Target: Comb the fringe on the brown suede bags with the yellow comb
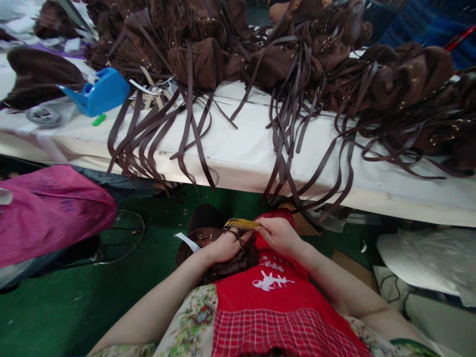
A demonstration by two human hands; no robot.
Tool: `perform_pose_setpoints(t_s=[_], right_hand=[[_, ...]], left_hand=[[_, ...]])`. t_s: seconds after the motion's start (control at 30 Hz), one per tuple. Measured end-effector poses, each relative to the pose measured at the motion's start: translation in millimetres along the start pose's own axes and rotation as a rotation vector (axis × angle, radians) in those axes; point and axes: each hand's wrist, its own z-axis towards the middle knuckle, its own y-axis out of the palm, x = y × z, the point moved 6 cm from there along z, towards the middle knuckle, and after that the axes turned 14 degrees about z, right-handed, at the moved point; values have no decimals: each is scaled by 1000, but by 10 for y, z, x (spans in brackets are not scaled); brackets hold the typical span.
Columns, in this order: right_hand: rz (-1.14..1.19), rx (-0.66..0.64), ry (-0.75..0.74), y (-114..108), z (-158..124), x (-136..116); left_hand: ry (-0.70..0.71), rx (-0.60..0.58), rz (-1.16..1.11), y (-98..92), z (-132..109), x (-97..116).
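Note:
A brown suede bag (211, 237) with metal eyelets, dark tassels and a white tag lies on my lap. My left hand (225, 245) is closed on the bag, dark strands showing by its fingers; the fingertips are partly hidden. My right hand (280, 235) pinches one end of a yellow comb (240, 224). The comb's teeth lie just above the bag and the fingers of my left hand. Beneath my hands is a red apron (256, 292) with white print.
A white-covered table (238, 144) bears heaped brown bags (282, 64) with straps over its edge. A blue tape dispenser (106, 91) stands at left. Another person's pink garment (55, 213) is beside me, near a round metal stool frame (124, 238). Plastic wrapping (427, 263) lies at right.

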Motion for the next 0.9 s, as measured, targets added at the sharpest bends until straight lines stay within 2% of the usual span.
perform_pose_setpoints(t_s=[0.27, 0.4, 0.53, 0.73, 0.9], right_hand=[[-123, -39, 32, 58, 24, -24], [-187, -81, 48, 139, 79, 4], [-271, -129, 148, 281, 149, 259], [-308, -108, 292, 464, 222, 606], [-171, -73, 460, 540, 217, 951]], left_hand=[[1, -78, -29, 37, 14, 7], [62, -81, 16, 32, 9, 78], [31, -66, 28, 22, -12, 36], [-27, -7, 47, -9, 3, -95], [8, 13, 43, -10, 7, 0]])
